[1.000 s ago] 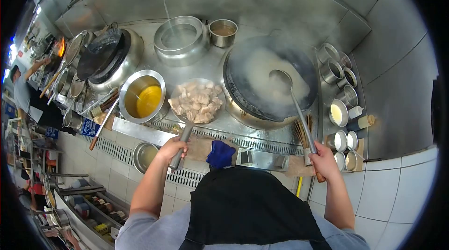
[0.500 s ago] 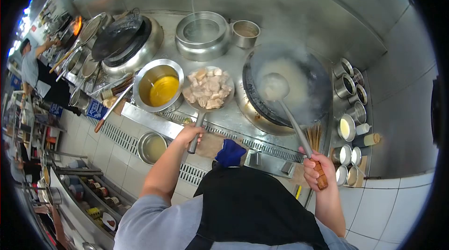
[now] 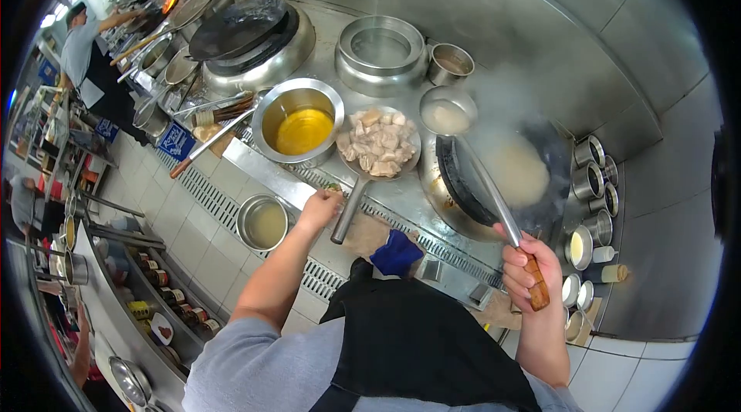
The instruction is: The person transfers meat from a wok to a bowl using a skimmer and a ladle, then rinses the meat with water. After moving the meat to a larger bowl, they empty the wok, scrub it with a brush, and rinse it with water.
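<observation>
My right hand (image 3: 531, 269) grips the wooden handle of a long metal ladle (image 3: 490, 188). The ladle's bowl holds cloudy liquid, past the wok's left rim and near a small metal pot (image 3: 451, 63). The steaming wok (image 3: 556, 180) contains pale, cloudy liquid. My left hand (image 3: 318, 210) is beside the metal handle of a round pan or strainer (image 3: 353, 210), apart from it. Its fingers are curled together at the counter edge by small greenish scraps; whatever they hold is hidden. Pale meat chunks (image 3: 378, 142) fill that vessel.
A pot of yellow oil (image 3: 299, 123) stands left of the meat. Behind are a metal ring stand (image 3: 380, 49) and another wok (image 3: 243, 30). Several seasoning containers (image 3: 588, 182) line the right side. A blue cloth (image 3: 396, 252) lies at the front edge. Another person (image 3: 85, 61) works far left.
The ladle bowl has moved from over the wok liquid to beyond the wok's left rim. My left hand has let go of the meat vessel's handle and shifted left. The view has tilted.
</observation>
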{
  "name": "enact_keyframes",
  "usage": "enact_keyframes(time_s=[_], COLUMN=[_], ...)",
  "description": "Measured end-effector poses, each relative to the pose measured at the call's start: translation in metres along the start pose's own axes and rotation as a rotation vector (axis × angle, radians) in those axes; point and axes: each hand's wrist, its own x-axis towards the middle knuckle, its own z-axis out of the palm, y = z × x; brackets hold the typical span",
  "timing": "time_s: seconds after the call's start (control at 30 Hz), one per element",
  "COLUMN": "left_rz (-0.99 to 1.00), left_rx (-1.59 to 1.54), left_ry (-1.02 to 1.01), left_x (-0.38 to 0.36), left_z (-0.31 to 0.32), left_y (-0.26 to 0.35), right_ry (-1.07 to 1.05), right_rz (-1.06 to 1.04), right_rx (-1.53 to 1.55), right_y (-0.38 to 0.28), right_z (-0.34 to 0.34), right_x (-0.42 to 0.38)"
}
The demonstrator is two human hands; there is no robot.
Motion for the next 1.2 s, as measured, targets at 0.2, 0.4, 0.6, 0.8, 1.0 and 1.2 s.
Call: enact_keyframes(time_s=[0.2, 0.4, 0.6, 0.8, 1.0, 1.2], left_rz=[-0.016, 0.019, 0.047, 0.037, -0.026, -0.055], left_rx=[-0.669, -0.903, -0.986, -0.969, -0.449, -0.194], left_ry=[0.048, 0.144, 0.298, 0.303, 0.121, 0.151], left_x=[0.012, 0.057, 0.068, 0.061, -0.037, -0.075], left_z=[-0.023, -0.035, -0.032, -0.045, -0.037, -0.036], left_y=[0.005, 0.029, 0.03, 0.047, -0.007, -0.03], right_ry=[0.005, 0.193, 0.314, 0.218, 0.301, -0.073], right_rz=[0.091, 0.014, -0.197, -0.264, -0.246, 0.287], right_rx=[-0.183, -1.186, -1.419, -1.375, -1.45, -0.138], right_y=[0.014, 0.028, -0.008, -0.059, -0.052, -0.058], right_z=[0.004, 0.006, 0.023, 0.056, 0.047, 0.038], right_x=[0.067, 0.119, 0.164, 0.301, 0.442, 0.468])
